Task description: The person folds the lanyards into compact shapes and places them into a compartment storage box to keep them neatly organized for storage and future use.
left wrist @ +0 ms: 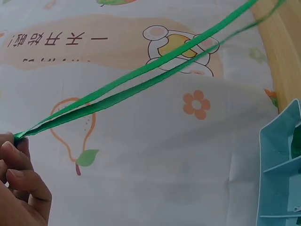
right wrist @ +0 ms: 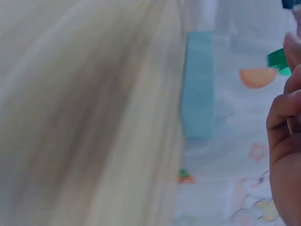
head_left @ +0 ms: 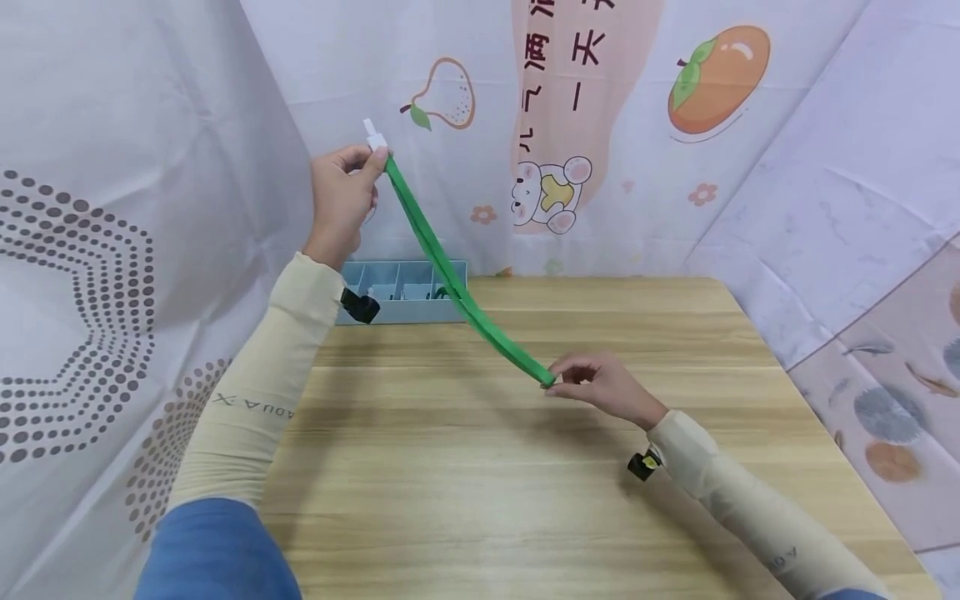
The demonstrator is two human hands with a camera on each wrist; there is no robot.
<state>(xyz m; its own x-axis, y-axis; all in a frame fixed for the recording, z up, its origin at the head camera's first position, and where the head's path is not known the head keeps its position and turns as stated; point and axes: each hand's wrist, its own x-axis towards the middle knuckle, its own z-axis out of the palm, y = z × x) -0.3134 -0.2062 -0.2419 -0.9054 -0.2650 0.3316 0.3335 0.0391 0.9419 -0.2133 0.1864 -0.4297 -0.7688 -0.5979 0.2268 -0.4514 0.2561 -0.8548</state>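
Note:
A green lanyard [head_left: 480,318] of doubled flat ribbon slants through the air between two hands, sagging slightly. My left hand [head_left: 341,196] is raised at the far left and pinches its upper end between thumb and forefinger, right at a white plastic clip [head_left: 375,140]. Lower and to the right, the thumb and fingertips of my right hand [head_left: 603,385] pinch the other end, above the wooden table. In the left wrist view the two strands of the ribbon [left wrist: 141,70] run apart from the pinched end. The right wrist view shows only a short green piece at the fingertips.
A light-blue compartment box [head_left: 420,312] holding small white and green pieces stands at the table's back left. The wooden table [head_left: 480,483] spreads below both hands. Printed cloth curtains [head_left: 600,242] hang behind and along both sides.

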